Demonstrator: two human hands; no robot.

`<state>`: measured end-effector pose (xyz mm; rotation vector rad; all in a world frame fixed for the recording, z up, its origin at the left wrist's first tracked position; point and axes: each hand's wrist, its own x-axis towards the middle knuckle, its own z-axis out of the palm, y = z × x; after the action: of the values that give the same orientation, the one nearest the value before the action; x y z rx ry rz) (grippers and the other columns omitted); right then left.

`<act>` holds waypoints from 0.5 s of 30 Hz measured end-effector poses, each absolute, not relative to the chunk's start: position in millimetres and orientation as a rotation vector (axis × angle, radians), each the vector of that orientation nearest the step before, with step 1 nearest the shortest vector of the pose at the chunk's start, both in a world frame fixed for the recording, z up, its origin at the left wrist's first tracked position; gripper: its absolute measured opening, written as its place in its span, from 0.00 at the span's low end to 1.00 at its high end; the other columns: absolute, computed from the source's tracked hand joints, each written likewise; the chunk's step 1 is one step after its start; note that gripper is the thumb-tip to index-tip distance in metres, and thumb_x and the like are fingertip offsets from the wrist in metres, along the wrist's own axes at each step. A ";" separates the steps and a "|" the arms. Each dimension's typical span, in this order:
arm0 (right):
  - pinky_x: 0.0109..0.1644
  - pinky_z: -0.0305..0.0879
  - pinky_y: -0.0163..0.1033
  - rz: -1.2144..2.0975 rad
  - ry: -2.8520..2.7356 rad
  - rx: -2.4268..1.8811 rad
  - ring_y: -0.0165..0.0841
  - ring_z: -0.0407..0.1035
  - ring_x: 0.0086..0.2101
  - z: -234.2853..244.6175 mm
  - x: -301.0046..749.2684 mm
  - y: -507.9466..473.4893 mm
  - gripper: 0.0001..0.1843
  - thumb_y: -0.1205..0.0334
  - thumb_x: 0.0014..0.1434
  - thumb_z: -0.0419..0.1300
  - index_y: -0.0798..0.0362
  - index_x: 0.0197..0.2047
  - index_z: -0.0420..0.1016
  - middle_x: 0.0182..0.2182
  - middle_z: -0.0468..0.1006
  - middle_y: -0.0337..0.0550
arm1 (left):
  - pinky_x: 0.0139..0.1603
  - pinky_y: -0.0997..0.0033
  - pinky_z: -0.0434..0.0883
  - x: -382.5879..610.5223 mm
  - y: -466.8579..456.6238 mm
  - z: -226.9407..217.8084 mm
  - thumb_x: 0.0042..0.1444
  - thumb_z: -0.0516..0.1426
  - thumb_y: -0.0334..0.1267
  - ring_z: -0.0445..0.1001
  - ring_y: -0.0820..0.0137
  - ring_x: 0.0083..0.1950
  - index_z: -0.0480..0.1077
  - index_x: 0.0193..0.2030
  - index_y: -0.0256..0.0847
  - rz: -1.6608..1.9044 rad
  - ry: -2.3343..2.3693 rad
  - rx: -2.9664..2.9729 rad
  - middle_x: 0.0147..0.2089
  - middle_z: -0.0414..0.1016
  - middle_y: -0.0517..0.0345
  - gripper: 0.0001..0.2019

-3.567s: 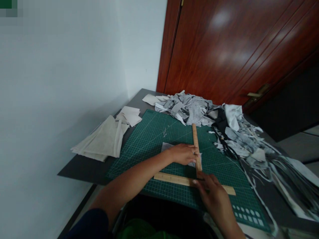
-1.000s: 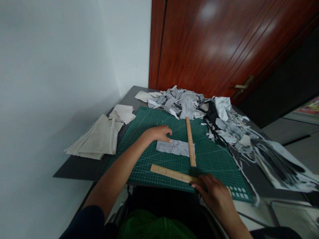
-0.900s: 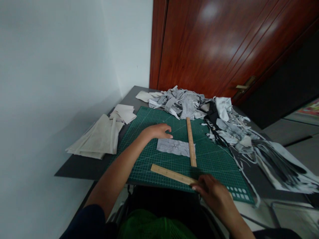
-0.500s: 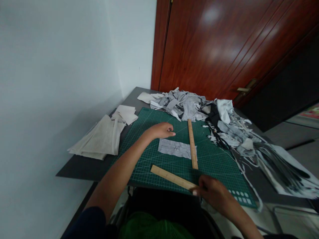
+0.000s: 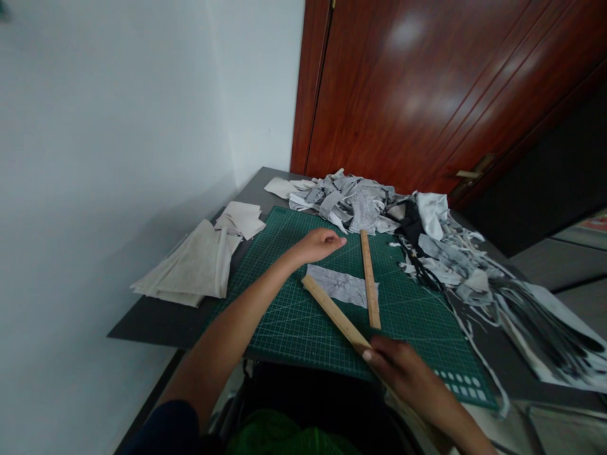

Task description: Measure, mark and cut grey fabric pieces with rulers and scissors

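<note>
My right hand (image 5: 403, 366) grips a long wooden ruler (image 5: 336, 316) near the front edge of the table. The ruler slants up to the left, its far end at the lower left corner of a grey cloth piece (image 5: 341, 287). A second wooden ruler (image 5: 369, 272) lies across the right end of that cloth. Above and behind the cloth hovers my left hand (image 5: 320, 245), its fingers curled in, with nothing visible in them. The cloth rests on a green cutting mat (image 5: 289, 328).
Folded cream fabric (image 5: 194, 265) and smaller cream pieces (image 5: 241, 218) lie at the left. A heap of grey scraps (image 5: 355, 199) covers the back; black and pale strips (image 5: 441, 265) run down the right side. Behind stands a wooden door (image 5: 403, 95).
My right hand has swung the held ruler's far end up and away from me, to the cloth's lower left corner. My left hand has shifted slightly right.
</note>
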<state>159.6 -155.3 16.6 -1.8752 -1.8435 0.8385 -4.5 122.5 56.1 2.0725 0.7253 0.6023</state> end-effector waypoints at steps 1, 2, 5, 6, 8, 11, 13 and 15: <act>0.33 0.58 0.36 0.874 -1.765 -1.832 0.34 0.66 0.28 17.4 154.7 -148.9 0.26 0.41 0.73 0.49 0.49 0.29 0.66 0.24 0.67 0.35 | 0.31 0.70 0.68 -2.4 119.8 56.8 0.66 0.53 0.59 0.74 0.68 0.34 0.72 0.34 0.39 0.594 0.767 2.005 0.32 0.76 0.53 0.23; 0.31 0.57 0.36 0.910 -1.691 -1.783 0.33 0.63 0.27 18.1 149.0 -142.1 0.27 0.39 0.72 0.49 0.48 0.28 0.63 0.24 0.64 0.33 | 0.29 0.70 0.67 -0.8 118.1 57.5 0.66 0.52 0.62 0.74 0.68 0.33 0.71 0.35 0.39 0.567 0.794 1.930 0.33 0.76 0.52 0.26; 0.30 0.56 0.35 0.957 -1.531 -1.645 0.31 0.58 0.27 19.6 129.6 -123.7 0.30 0.33 0.69 0.52 0.48 0.27 0.62 0.23 0.59 0.32 | 0.26 0.71 0.68 -2.7 121.2 62.0 0.67 0.46 0.67 0.76 0.68 0.33 0.70 0.40 0.39 0.556 0.877 1.759 0.37 0.77 0.50 0.30; 0.30 0.55 0.35 0.974 -1.484 -1.617 0.31 0.57 0.26 20.0 123.0 -119.2 0.30 0.31 0.67 0.53 0.48 0.27 0.62 0.23 0.59 0.32 | 0.27 0.71 0.68 -5.9 124.7 64.6 0.68 0.45 0.66 0.76 0.68 0.33 0.70 0.39 0.39 0.628 0.933 1.745 0.37 0.77 0.50 0.30; 0.30 0.57 0.35 1.017 -1.359 -1.589 0.31 0.57 0.26 20.0 110.5 -113.8 0.32 0.28 0.65 0.54 0.48 0.27 0.63 0.23 0.58 0.32 | 0.29 0.71 0.67 -14.8 133.1 70.6 0.68 0.45 0.65 0.75 0.68 0.35 0.69 0.36 0.40 0.885 1.074 1.788 0.36 0.77 0.50 0.29; 0.34 0.64 0.37 1.021 -1.122 -1.575 0.34 0.62 0.29 16.2 94.0 -114.6 0.33 0.25 0.64 0.53 0.49 0.30 0.68 0.26 0.66 0.35 | 0.34 0.70 0.66 -26.8 142.2 76.2 0.68 0.51 0.60 0.73 0.68 0.37 0.69 0.34 0.41 1.072 1.113 1.990 0.35 0.76 0.53 0.24; 0.37 0.67 0.38 0.994 -1.012 -1.566 0.37 0.66 0.32 9.1 83.7 -120.1 0.33 0.24 0.64 0.51 0.48 0.32 0.69 0.28 0.70 0.38 | 0.34 0.69 0.65 -28.5 143.3 74.2 0.67 0.53 0.56 0.72 0.68 0.35 0.69 0.30 0.41 0.834 1.027 2.136 0.31 0.74 0.56 0.22; 0.37 0.69 0.39 0.984 -0.962 -1.557 0.38 0.66 0.33 -1.6 73.0 -128.1 0.33 0.24 0.65 0.49 0.47 0.33 0.69 0.28 0.70 0.39 | 0.35 0.69 0.65 -25.1 141.0 67.4 0.66 0.55 0.49 0.71 0.68 0.33 0.70 0.28 0.40 0.566 0.924 2.242 0.29 0.73 0.57 0.18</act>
<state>73.0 -128.1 -1.6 -1.5574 -0.9615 0.9841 -25.1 141.0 67.4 2.2424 0.9243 0.5658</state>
